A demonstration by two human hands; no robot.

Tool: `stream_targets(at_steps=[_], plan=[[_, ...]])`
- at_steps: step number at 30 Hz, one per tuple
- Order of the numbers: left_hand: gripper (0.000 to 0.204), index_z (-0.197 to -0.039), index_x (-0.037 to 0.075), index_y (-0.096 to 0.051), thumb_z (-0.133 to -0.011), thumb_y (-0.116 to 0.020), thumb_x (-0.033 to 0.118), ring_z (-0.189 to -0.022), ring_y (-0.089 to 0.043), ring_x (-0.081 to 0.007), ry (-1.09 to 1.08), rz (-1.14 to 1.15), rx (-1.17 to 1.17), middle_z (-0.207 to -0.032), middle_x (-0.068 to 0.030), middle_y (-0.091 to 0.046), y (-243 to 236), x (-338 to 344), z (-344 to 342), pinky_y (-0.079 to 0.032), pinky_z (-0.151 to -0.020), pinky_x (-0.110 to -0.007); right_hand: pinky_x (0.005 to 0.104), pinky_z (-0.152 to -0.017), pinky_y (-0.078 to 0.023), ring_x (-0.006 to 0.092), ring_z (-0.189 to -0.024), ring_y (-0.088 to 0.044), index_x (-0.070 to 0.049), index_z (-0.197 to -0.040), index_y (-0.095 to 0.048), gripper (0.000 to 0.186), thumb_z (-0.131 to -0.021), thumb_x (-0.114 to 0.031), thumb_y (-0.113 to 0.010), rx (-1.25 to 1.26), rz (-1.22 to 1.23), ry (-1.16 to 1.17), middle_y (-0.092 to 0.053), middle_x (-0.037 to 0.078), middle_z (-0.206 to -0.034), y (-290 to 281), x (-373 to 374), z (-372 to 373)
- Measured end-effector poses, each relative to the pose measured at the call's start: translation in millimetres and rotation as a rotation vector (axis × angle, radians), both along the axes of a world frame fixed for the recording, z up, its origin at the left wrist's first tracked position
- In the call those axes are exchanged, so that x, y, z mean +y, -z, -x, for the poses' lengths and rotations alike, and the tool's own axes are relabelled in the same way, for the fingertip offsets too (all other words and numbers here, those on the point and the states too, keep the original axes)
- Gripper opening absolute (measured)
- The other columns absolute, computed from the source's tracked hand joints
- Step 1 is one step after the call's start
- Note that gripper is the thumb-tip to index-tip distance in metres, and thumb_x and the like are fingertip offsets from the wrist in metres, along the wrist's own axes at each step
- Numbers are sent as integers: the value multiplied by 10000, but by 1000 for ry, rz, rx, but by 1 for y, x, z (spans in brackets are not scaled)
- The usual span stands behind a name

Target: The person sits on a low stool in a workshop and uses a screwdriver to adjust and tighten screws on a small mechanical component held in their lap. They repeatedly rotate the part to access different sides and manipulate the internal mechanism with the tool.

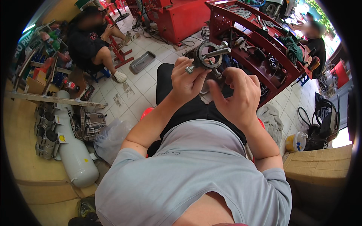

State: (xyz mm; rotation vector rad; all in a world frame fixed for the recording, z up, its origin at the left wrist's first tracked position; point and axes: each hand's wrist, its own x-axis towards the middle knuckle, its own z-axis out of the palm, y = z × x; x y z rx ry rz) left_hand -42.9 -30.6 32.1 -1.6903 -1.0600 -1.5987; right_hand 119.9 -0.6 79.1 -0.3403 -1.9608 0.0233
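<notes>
In front of my knees, my left hand (187,80) is closed around a dark metal ring with bolts (208,55). Several bolts stick out of the ring at different angles; one long bolt points right, and a hex head shows beside my left fingers. My right hand (241,92) is just right of the ring and below it. Its thumb is spread from its curled fingers, and nothing shows between them. The index fingertip is close to the ring's lower bolt; whether it touches I cannot tell.
A red tool cart (247,35) with wrenches and sockets stands ahead right. A grey metal tray (142,62) lies on the tiled floor. One person sits ahead left, another beyond the cart. A grey cylinder tank (75,150) is at left, a cardboard box (318,164) at right.
</notes>
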Motion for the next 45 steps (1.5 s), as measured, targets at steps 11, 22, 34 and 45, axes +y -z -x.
stream_targets(at_steps=[11,22,34,45], plan=[[155,-883,32,-702,-734,-711,-13,-700,-587,-206,-20,58,11,-835,-59,-685,2,-2,0,-408,-670,-323,323,-539,-307,186,-514,-521,-95,-793,-559,156,-792,-183,-687,-72,-39,75,-540,17,-616,5,6,-1],[143,-867,20,-696,-739,-710,-42,-766,-612,-235,-45,99,30,-883,-89,-696,4,-4,1,-471,-719,-321,326,-547,-311,183,-511,-520,-92,-811,-553,155,-799,-185,-677,-86,-39,80,-543,15,-619,1,5,-1],[176,-886,46,-709,-723,-730,-16,-693,-622,-235,57,78,-99,-848,-63,-693,4,-1,-5,-470,-680,-332,339,-555,-326,233,-508,-517,-54,-805,-573,116,-874,-145,-591,-122,420,-208,-520,58,-556,8,3,1],[190,-898,44,-712,-718,-733,-15,-679,-605,-228,60,64,-87,-845,-59,-697,5,0,-4,-454,-664,-343,327,-538,-299,202,-484,-510,-90,-821,-578,141,-822,-204,-661,-93,86,7,-552,21,-582,2,3,-3]])
